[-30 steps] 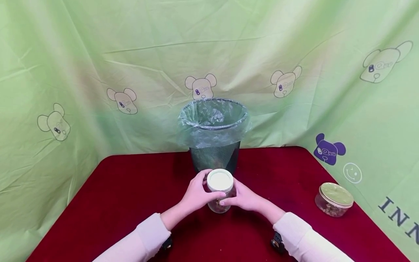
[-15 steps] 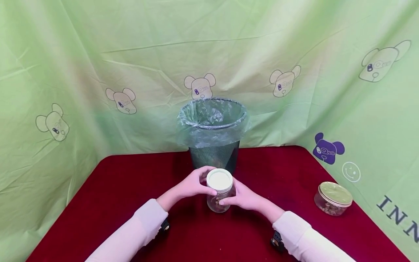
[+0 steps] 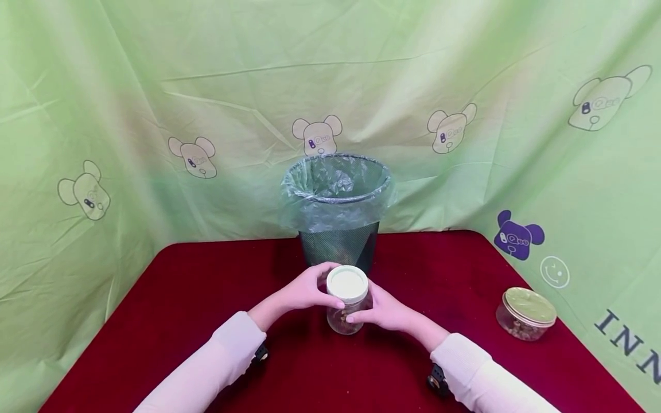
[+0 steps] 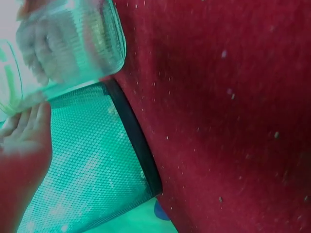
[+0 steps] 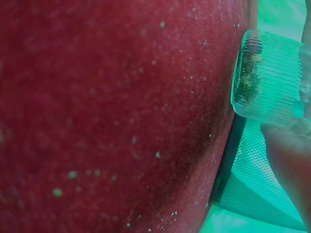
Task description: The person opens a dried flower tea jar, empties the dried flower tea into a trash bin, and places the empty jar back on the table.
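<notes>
A clear ribbed jar (image 3: pixel 345 322) with a white lid (image 3: pixel 348 283) stands upright on the red table in the head view, just in front of the mesh bin. Small brownish bits (image 5: pixel 250 77) lie at its bottom in the right wrist view. My left hand (image 3: pixel 304 288) curls round the jar's upper part at the lid, thumb in front and fingers behind. Lower down, my right hand (image 3: pixel 386 310) grips the glass from the right, its thumb across the front. Fingers behind the jar are partly hidden in the head view.
Behind the jar stands a dark mesh waste bin (image 3: pixel 338 246) lined with a clear plastic bag (image 3: pixel 335 215). At the right edge of the red table (image 3: pixel 206 287) sits a round, gold-lidded tub (image 3: pixel 525 314) with brown pieces inside. A green printed cloth (image 3: pixel 248 57) encloses the table.
Between the first and second frames my left hand shifted back and left round the lid, its thumb drawing leftward. My right hand and the jar have stayed in place.
</notes>
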The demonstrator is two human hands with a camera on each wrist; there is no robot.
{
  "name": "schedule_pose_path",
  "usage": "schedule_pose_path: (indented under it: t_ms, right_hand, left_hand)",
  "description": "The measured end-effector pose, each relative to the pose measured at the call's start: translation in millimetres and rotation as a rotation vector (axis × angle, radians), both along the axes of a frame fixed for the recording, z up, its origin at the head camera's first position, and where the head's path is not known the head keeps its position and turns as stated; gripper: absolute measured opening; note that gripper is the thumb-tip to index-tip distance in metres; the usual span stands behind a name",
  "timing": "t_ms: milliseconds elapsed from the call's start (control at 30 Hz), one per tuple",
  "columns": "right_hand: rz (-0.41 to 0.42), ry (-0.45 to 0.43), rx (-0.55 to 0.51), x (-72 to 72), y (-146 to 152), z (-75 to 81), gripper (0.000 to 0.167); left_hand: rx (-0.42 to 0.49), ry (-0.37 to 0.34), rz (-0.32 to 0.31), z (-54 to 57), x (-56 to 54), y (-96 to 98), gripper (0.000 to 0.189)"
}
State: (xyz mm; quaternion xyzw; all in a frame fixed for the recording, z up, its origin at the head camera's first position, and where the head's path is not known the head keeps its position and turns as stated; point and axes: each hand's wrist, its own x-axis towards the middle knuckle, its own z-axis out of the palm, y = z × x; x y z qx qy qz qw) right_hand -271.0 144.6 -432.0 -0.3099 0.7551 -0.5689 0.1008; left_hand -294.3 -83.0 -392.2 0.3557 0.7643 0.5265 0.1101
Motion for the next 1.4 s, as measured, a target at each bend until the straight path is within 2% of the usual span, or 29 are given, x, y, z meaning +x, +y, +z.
schedule_pose_path:
  t_ms: [133, 200, 233, 467, 800, 1033, 1200, 1400]
  right_hand:
    - [-0.001, -0.006, 0.003, 1.3, 0, 0.3, 0.078]
    - [-0.001, -0.002, 0.005, 1.6, 0, 0.7, 0.078]
    - [0.0, 0.001, 0.005, 1.6, 0, 1.0, 0.078]
    - [0.007, 0.004, 0.008, 0.6, 0, 2.0, 0.078]
    - [0.02, -0.009, -0.018, 0.5, 0, 1.2, 0.078]
    - [0.028, -0.001, -0.029, 0.0, 0, 0.3, 0.076]
    - [0.038, 0.009, -0.041, -1.0, 0, -0.4, 0.074]
    - [0.025, -0.013, -0.03, -0.2, -1, 0.7, 0.077]
  left_hand:
    - [-0.019, 0.016, 0.087, -3.1, 8.1, 2.2, 0.068]
    - [-0.013, 0.025, 0.127, -12.8, 6.2, 3.4, 0.068]
    - [-0.009, 0.031, 0.145, -13.8, 8.1, 4.0, 0.069]
    - [-0.005, 0.089, 0.279, -18.4, 20.0, 9.5, 0.069]
    - [0.031, 0.186, 0.436, -22.5, 35.4, 21.3, 0.07]
    - [0.033, 0.204, 0.571, -23.2, 47.0, 30.4, 0.071]
    - [0.014, 0.215, 0.626, -21.1, 52.1, 34.2, 0.074]
    - [0.018, 0.219, 0.626, -21.4, 51.8, 33.0, 0.074]
